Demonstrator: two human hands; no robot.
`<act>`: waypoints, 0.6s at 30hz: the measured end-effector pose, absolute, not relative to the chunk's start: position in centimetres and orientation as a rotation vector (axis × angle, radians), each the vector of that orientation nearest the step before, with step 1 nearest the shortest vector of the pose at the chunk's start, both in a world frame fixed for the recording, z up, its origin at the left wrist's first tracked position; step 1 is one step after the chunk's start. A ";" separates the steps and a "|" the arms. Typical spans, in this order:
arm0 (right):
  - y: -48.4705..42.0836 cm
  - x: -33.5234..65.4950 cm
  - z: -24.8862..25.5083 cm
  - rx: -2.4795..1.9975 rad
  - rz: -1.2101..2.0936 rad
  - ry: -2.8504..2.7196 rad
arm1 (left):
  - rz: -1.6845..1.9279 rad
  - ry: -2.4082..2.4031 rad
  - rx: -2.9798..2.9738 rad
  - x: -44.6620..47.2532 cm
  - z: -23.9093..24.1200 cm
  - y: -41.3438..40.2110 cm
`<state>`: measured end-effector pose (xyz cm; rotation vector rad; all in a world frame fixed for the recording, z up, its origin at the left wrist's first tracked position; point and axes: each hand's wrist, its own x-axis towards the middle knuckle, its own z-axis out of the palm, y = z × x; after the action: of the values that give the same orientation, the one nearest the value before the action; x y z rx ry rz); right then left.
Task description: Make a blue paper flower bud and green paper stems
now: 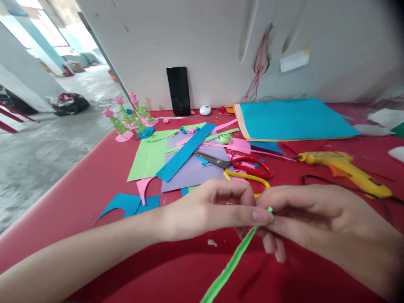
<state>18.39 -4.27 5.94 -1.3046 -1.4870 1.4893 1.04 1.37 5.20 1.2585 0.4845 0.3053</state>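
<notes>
My left hand (214,208) and my right hand (311,221) meet over the red table (94,181), fingertips pinched together. Both grip the top end of a long green paper strip (232,263) that runs down toward the bottom edge. Just behind my hands lie scissors (243,166) with red and yellow handles on a lilac sheet (195,168), with a blue strip (186,151) and a green sheet (148,158) beside it.
A yellow glue gun (344,168) with a black cord lies at right. Stacked blue and orange paper (296,120), a black phone (179,90) against the wall, a white earbud case (205,110), paper flowers (132,118) and blue scraps (129,204) surround it.
</notes>
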 end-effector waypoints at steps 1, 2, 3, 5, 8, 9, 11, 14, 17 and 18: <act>-4.2 18.5 6.0 -1.270 1.508 -1.494 | 0.308 0.481 1.253 1.0 5.1 1.4; -4.2 18.6 6.0 -1.245 1.525 -1.492 | 0.311 0.474 1.246 1.0 5.0 1.4; -4.2 18.7 5.9 -1.227 1.541 -1.484 | 0.313 0.463 1.236 1.1 4.8 1.4; -4.1 18.8 5.8 -1.215 1.558 -1.465 | 0.330 0.429 1.211 1.2 4.5 1.4; -4.1 19.0 5.7 -1.220 1.578 -1.473 | 0.352 0.402 1.188 1.3 4.0 1.2; -4.1 19.0 5.7 -1.222 1.583 -1.481 | 0.351 0.407 1.189 1.4 3.8 1.2; -4.0 19.0 5.7 -1.232 1.581 -1.478 | 0.342 0.434 1.193 1.4 3.6 1.1; -4.0 19.0 5.8 -1.206 1.580 -1.532 | 0.328 0.448 1.200 1.3 3.5 1.2; -4.0 18.8 5.8 -1.208 1.522 -1.569 | 0.333 0.453 1.206 1.3 3.6 1.2; -4.1 18.8 5.8 -1.217 1.487 -1.569 | 0.336 0.454 1.207 1.3 3.6 1.2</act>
<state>18.79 -4.09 5.75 -1.2175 -1.5691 1.4872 1.33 1.21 3.60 1.2069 0.4539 0.3359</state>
